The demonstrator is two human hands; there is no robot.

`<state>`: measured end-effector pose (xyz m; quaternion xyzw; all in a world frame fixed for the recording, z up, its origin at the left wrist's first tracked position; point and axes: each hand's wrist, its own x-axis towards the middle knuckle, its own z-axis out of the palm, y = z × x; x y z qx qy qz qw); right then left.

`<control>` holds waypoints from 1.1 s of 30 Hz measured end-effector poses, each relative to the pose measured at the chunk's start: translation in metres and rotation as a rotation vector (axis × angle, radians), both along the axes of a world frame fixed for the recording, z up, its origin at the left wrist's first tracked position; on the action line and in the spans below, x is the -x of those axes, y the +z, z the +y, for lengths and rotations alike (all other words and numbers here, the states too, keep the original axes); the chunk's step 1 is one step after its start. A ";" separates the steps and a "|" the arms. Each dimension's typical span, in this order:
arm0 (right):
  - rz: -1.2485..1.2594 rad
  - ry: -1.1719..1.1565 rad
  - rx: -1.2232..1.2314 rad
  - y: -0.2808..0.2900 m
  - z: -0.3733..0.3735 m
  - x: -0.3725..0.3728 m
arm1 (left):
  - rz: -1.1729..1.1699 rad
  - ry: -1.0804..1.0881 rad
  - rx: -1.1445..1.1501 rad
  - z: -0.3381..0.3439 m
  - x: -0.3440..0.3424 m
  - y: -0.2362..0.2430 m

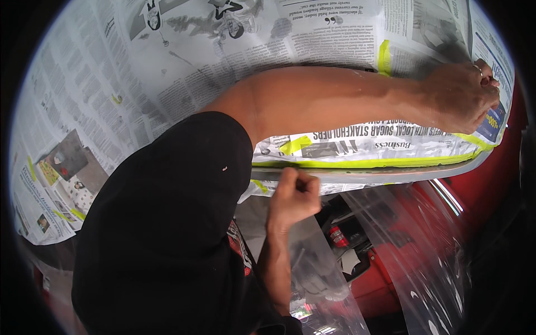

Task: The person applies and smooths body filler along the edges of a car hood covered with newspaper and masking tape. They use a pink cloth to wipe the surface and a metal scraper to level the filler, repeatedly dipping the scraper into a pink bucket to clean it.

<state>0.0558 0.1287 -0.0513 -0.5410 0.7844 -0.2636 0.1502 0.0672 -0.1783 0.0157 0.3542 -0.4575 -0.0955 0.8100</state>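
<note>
Newspaper (84, 100) blankets the broad surface before us, its overlapping sheets too merged to count. Reading left to right, I make out at least six short pieces of yellow tape (296, 145) scattered over it, then one long yellow strip (391, 163) along the paper's near edge, beside one grey trim (391, 177). Below these come at least two clear plastic sheets (413, 245), with one small red item (338, 237) and one white scrap (350, 261) between them, and red bodywork (480, 178) at the far right. Of the two hands, the right hand (296, 195) comes first, at the trim's left part, fingers curled nearly into a fist; I cannot tell whether it pinches anything. Far over, the left hand (463, 95) bends narrowly above the paper's right end, one ring (478, 70) on a finger, and its grip is turned from me, so what it holds, if anything, I cannot tell. One black sleeve (167, 223) hides the trim's left end and much paper; the left forearm covers more, and dark margins crop the corners.
</note>
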 end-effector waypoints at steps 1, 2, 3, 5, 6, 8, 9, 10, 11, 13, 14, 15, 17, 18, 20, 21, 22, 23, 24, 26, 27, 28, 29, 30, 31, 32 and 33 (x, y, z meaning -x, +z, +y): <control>0.072 -0.043 0.091 0.015 -0.017 0.008 | 0.013 -0.011 0.008 0.001 0.003 0.008; 0.066 -0.135 0.125 0.030 -0.032 0.016 | 0.026 -0.020 0.016 0.002 0.005 0.013; 0.109 -0.123 0.164 0.029 -0.050 0.027 | -0.026 0.002 -0.004 0.001 0.004 0.001; 0.139 -0.126 0.252 0.035 -0.062 0.035 | -0.051 -0.015 -0.023 -0.001 0.007 0.001; 0.158 -0.111 0.269 0.032 -0.059 0.038 | -0.050 -0.037 -0.030 0.001 0.008 0.002; 0.105 -0.075 0.177 0.020 -0.039 0.023 | -0.054 -0.050 -0.048 0.001 0.005 0.000; 0.257 0.015 0.163 0.014 -0.017 0.020 | -0.001 -0.045 -0.016 0.003 0.008 0.013; 0.151 0.057 0.156 0.004 -0.006 0.010 | 0.008 -0.001 -0.001 0.001 0.006 0.007; 0.098 0.088 0.148 0.001 -0.009 0.012 | 0.017 0.043 0.014 -0.002 0.003 0.001; 0.040 -0.002 0.120 0.011 -0.019 0.019 | -0.012 0.022 -0.016 0.002 0.003 0.002; 0.013 -0.103 0.096 0.019 -0.026 0.021 | -0.027 0.013 -0.031 0.005 0.002 0.002; 0.030 -0.079 0.096 0.018 -0.025 0.022 | -0.021 -0.019 -0.034 0.005 0.002 0.003; 0.073 -0.046 0.098 0.015 -0.017 0.020 | -0.003 -0.097 -0.036 0.005 0.008 0.009; 0.082 -0.006 0.099 0.010 -0.014 0.016 | -0.010 -0.086 -0.040 0.005 0.003 0.008; -0.064 -0.028 0.055 0.000 0.003 0.010 | -0.005 -0.097 -0.027 0.005 0.001 0.006; -0.060 -0.024 0.086 0.003 -0.002 0.013 | -0.009 -0.067 -0.021 0.003 0.001 0.004; -0.056 -0.018 0.116 0.006 -0.011 0.017 | -0.012 -0.036 -0.017 0.000 0.000 0.000; 0.045 -0.046 0.160 0.015 -0.029 0.027 | -0.013 -0.003 -0.013 -0.001 -0.001 0.000; 0.145 -0.070 0.203 0.029 -0.053 0.039 | -0.017 0.007 -0.005 -0.002 -0.003 -0.002; 0.231 -0.164 0.354 0.066 -0.105 0.071 | -0.008 -0.013 0.020 0.007 -0.005 0.004; 0.269 -0.151 0.396 0.077 -0.127 0.086 | -0.002 -0.087 -0.058 0.012 -0.007 0.006; 0.313 -0.156 0.434 0.087 -0.145 0.105 | -0.018 -0.069 -0.021 0.009 0.000 0.006; 0.319 -0.138 0.487 0.098 -0.166 0.115 | -0.037 -0.016 0.012 0.005 -0.003 0.004; 0.335 -0.141 0.537 0.107 -0.180 0.129 | -0.051 0.013 0.044 0.004 0.001 0.004; 0.300 -0.135 0.537 0.114 -0.192 0.133 | -0.054 -0.042 0.017 0.005 -0.002 0.004; 0.266 -0.131 0.538 0.121 -0.202 0.136 | -0.057 -0.100 -0.009 0.008 -0.005 0.005; 0.232 -0.130 0.536 0.126 -0.208 0.137 | -0.061 -0.161 -0.036 0.010 -0.007 0.006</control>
